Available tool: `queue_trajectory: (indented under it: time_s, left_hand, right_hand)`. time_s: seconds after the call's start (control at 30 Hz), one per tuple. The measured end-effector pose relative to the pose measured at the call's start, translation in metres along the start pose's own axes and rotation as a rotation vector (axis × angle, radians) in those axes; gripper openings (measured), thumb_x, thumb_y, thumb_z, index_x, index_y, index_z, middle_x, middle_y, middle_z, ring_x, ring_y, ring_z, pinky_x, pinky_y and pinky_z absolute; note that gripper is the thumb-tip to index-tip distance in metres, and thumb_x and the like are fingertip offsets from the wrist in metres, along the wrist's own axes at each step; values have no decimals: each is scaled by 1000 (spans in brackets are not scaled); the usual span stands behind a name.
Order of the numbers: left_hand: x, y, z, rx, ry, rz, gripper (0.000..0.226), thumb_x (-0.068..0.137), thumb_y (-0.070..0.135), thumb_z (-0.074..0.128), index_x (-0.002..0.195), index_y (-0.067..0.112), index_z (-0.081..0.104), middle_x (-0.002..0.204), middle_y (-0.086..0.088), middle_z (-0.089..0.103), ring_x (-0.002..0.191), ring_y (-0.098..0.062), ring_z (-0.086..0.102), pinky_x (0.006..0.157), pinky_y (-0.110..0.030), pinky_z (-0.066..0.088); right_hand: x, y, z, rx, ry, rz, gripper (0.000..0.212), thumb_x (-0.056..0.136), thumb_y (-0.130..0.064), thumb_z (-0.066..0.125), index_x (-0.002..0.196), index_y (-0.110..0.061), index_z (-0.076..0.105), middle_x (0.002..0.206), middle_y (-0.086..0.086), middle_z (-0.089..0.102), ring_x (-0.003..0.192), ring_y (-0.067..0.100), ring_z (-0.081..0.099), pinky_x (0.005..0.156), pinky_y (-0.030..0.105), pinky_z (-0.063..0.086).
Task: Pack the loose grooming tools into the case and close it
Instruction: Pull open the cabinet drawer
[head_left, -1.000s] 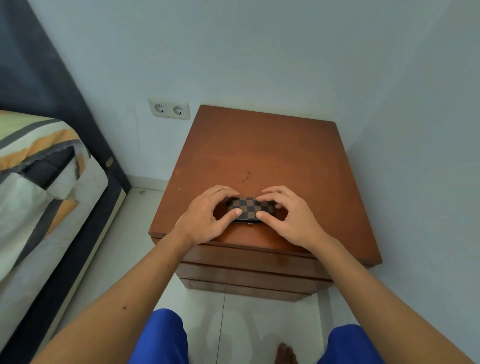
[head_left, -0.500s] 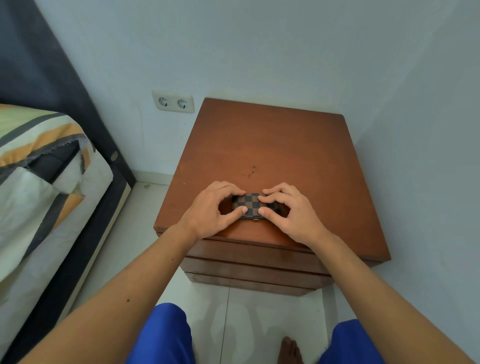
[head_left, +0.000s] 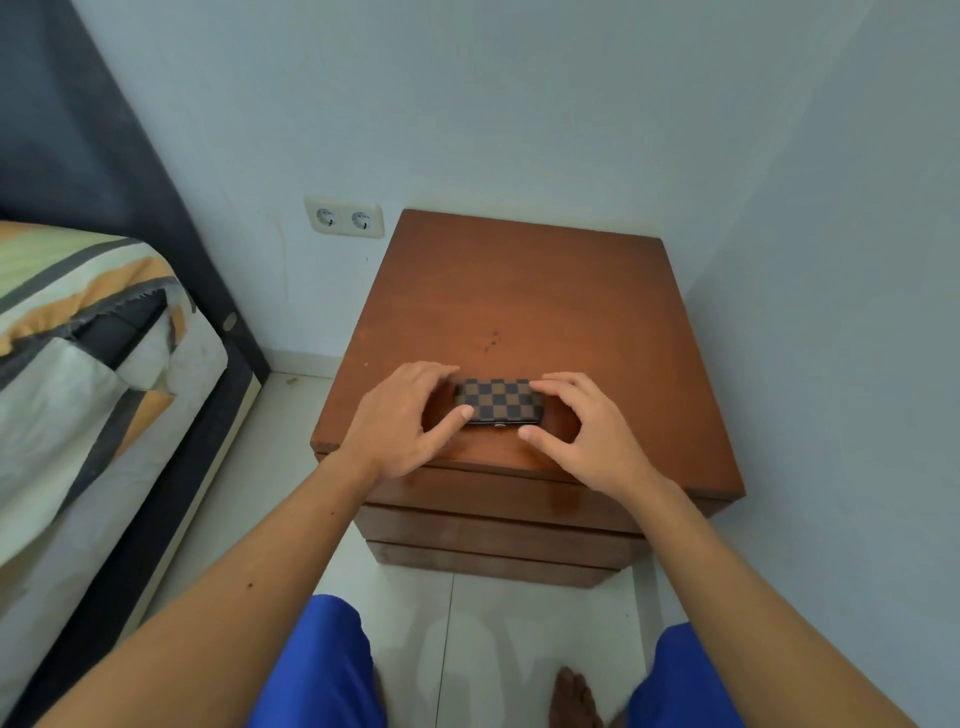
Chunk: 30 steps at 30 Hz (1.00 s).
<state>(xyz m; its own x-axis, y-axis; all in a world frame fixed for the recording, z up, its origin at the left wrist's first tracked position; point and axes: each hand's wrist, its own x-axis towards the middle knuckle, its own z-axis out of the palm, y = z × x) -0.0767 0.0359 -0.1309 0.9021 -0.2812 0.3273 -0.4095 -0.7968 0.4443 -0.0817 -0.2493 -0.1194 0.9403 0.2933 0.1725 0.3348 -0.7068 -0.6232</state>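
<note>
Checkered grooming case (head_left: 500, 400): lay closed and flat near the desk's (head_left: 571, 291) near edge, long axis left to right. Left hand (head_left: 400, 426) at its left end, right hand (head_left: 587, 431) at its right; both grips spread, fingertips touching or nearly so, equally near. No loose tools visible.

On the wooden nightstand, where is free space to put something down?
The nightstand is bare from the checkered case back to the wall, and along its right edge. The front middle is crowded: left hand and right hand flank the case.
</note>
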Motion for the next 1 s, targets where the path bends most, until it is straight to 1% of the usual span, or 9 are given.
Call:
queue_trajectory:
  time_s: [0.1,0.2,0.27,0.33,0.4,0.47,0.73,0.87,1.0]
  left_hand:
    - [-37,-20,-13,74,72,-71,77,90,75,61,144,21,56,143,0,60,131,-19,55,110,-35,44]
    - [-82,-38,-19,8,181,-296,101,75,75,76,152,17,44,152,-5,48,142,-23,42,117,-38,35]
    - [-105,-39,-14,-153,191,-511,115,73,72,83,160,19,31,164,-4,35,151,-23,32,122,-39,27]
    - [-119,-33,-6,-439,135,-639,116,72,73,84,163,30,26,166,4,36,151,-17,35,124,-43,29]
    - [-124,-29,2,-669,110,-654,110,71,75,84,159,38,30,159,14,45,145,-12,45,122,-44,38]
    - [-126,-26,5,-728,118,-671,112,70,77,83,160,39,29,157,14,48,145,-14,47,120,-43,41]
    - [-154,-16,-3,-693,91,-695,110,74,79,78,160,29,32,163,4,44,149,-21,42,119,-39,36]
    - [-179,-3,-5,-653,108,-714,103,80,68,79,161,24,30,163,0,43,151,-25,41,122,-41,34]
    - [-206,19,-9,-619,137,-725,96,87,51,79,162,21,27,165,-4,40,152,-28,39,123,-44,34]
  right_hand:
    - [-36,16,-23,-148,77,67,71,85,-64,72,145,-29,55,150,-13,48,142,8,42,119,37,39]
    - [-76,38,-39,-242,252,212,86,83,-65,75,152,-23,46,161,-6,38,150,16,34,123,42,33]
    - [-101,48,-41,-185,368,379,100,80,-63,78,158,-17,35,166,2,28,154,22,29,124,44,30]
    - [-120,52,-38,-47,419,559,115,77,-69,77,162,-14,22,168,6,23,156,27,25,125,48,28]
    - [-131,55,-33,114,388,664,121,77,-76,72,164,-15,12,170,8,22,157,28,25,126,50,29]
    - [-135,57,-28,226,383,690,119,81,-73,71,165,-16,9,171,7,24,157,27,27,126,48,28]
    - [-159,49,-24,196,415,684,90,88,-57,74,155,-12,36,154,9,49,143,30,47,119,50,40]
    - [-182,43,-22,163,364,720,98,90,-60,70,160,-8,27,162,14,40,149,33,40,121,50,37]
    - [-207,32,-21,128,353,722,97,90,-58,71,159,-6,29,161,16,42,147,35,43,119,50,40]
